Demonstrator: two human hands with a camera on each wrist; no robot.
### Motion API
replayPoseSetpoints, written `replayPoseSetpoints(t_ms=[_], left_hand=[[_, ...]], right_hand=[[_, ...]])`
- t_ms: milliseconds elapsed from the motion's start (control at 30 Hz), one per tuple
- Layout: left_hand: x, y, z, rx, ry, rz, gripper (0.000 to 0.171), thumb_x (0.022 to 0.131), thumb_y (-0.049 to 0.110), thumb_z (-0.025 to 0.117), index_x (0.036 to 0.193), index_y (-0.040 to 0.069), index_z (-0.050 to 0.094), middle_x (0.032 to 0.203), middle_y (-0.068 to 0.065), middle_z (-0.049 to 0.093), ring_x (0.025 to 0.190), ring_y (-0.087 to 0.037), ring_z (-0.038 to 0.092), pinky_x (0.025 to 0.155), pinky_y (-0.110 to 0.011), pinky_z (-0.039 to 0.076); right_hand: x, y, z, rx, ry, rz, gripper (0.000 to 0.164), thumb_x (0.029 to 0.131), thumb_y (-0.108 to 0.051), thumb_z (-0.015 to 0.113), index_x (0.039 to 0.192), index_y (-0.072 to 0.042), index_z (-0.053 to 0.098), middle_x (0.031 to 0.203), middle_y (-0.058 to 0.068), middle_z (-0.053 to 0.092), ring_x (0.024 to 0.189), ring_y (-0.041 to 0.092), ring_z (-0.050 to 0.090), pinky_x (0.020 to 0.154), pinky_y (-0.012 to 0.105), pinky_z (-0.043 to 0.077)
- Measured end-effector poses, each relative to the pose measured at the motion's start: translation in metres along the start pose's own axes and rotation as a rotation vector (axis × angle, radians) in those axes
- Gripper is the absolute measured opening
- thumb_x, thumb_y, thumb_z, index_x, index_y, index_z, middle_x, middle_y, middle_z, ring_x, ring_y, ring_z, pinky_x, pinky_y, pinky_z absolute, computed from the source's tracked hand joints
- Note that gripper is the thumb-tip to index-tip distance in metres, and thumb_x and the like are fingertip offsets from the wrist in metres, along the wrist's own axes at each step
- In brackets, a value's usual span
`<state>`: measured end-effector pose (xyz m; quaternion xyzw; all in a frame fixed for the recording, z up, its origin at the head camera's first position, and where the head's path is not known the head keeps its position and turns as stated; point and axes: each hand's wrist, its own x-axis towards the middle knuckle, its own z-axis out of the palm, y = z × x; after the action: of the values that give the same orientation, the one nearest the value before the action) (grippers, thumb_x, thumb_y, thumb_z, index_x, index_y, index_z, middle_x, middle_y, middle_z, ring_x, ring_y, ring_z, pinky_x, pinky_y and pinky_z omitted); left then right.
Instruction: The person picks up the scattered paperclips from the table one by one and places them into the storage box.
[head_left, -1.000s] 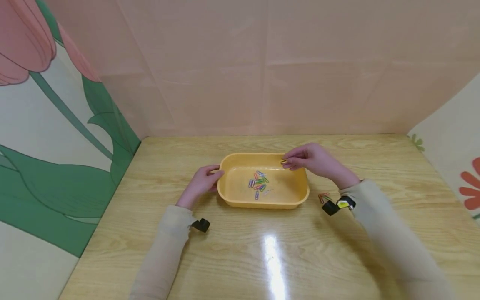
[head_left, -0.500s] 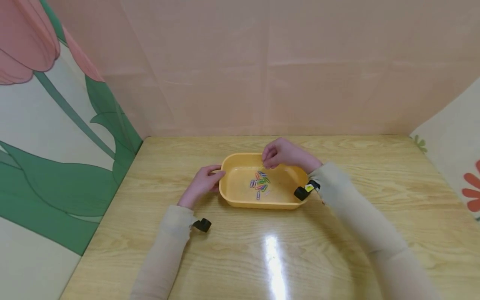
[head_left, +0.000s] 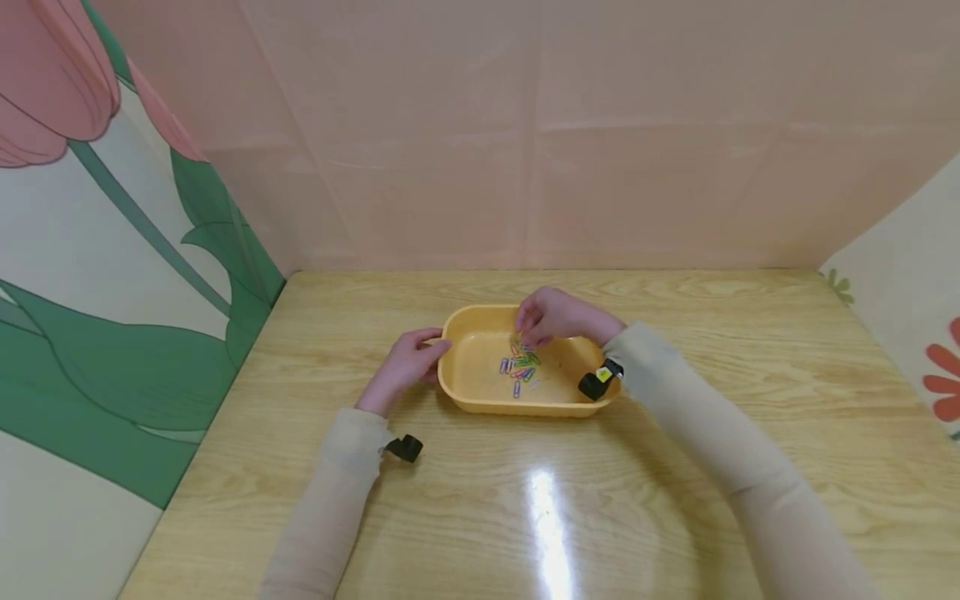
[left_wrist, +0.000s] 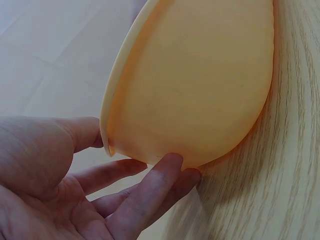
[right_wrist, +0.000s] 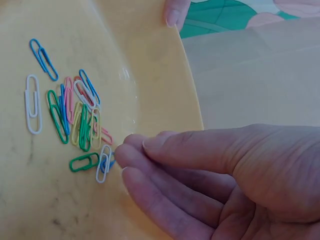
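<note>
A yellow plastic basin stands on the table, with several coloured paper clips on its floor. My left hand holds the basin's left end, thumb at the rim and fingers against the outer wall, as the left wrist view also shows. Over the far side of the basin, my right hand reaches in above the clips. In the right wrist view its fingertips are close together beside a white paper clip and a green paper clip; no clip shows between them.
A wood-grain table extends around the basin. Behind it rises a pinkish wall covering, and a flower-patterned panel stands at the left. Black wrist cameras sit on both sleeves.
My right hand has moved left from the basin's right far rim and lower toward the clips. A yellow paper clip was in its fingers a second ago. The left hand has stayed in place.
</note>
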<state>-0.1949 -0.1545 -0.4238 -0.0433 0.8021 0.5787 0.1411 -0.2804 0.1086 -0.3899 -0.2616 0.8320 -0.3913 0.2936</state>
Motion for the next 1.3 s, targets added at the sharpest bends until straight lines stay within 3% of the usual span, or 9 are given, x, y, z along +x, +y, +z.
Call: replayPoseSetpoints(t_ms=[133,333,633,867,1300], left_hand=[[0.001,-0.001,0.0,-0.001,-0.003,0.004,0.045,0.097,0.022,0.058,0.136,0.002,0.051,0.105,-0.021,0.065,0.085,-0.024,0.066,0.071,-0.035,0.058],[0.0,-0.001,-0.001,0.002,-0.005,0.004,0.044,0.097,0.022,0.058,0.136,0.002,0.051,0.105,-0.021,0.065,0.084,-0.024,0.066,0.065,-0.03,0.057],[-0.001,0.002,-0.001,0.011,-0.006,-0.008,0.045,0.097,0.024,0.058,0.137,0.004,0.05,0.106,-0.021,0.065,0.087,-0.026,0.066,0.066,-0.029,0.056],[-0.001,0.002,-0.002,0.007,-0.011,-0.003,0.045,0.097,0.023,0.058,0.136,0.003,0.05,0.107,-0.02,0.065,0.083,-0.021,0.066,0.067,-0.03,0.057],[-0.005,0.001,-0.003,-0.023,-0.018,-0.007,0.045,0.098,0.022,0.057,0.137,0.002,0.048,0.11,-0.024,0.063,0.091,-0.031,0.066,0.066,-0.028,0.057]], right_hand=[[-0.004,0.001,-0.004,0.005,-0.035,-0.016,0.013,0.091,0.007,0.058,0.101,0.015,0.058,0.091,0.025,0.068,0.083,0.036,0.067,0.075,0.048,0.056],[-0.018,-0.003,-0.017,-0.017,-0.059,-0.075,0.025,0.098,-0.007,0.05,0.112,0.012,0.059,0.101,0.023,0.067,0.094,0.039,0.063,0.081,0.043,0.055],[-0.053,-0.019,-0.036,0.005,-0.033,-0.076,0.025,0.101,-0.015,0.05,0.118,0.0,0.06,0.109,0.019,0.065,0.102,0.035,0.061,0.088,0.045,0.051],[-0.085,-0.024,-0.05,-0.025,0.019,-0.111,0.028,0.101,-0.018,0.049,0.122,0.0,0.058,0.109,0.014,0.066,0.102,0.032,0.061,0.089,0.044,0.051],[-0.132,0.006,-0.062,-0.046,0.077,-0.135,0.025,0.102,-0.014,0.048,0.122,-0.002,0.057,0.105,0.011,0.068,0.1,0.027,0.063,0.087,0.04,0.052]])
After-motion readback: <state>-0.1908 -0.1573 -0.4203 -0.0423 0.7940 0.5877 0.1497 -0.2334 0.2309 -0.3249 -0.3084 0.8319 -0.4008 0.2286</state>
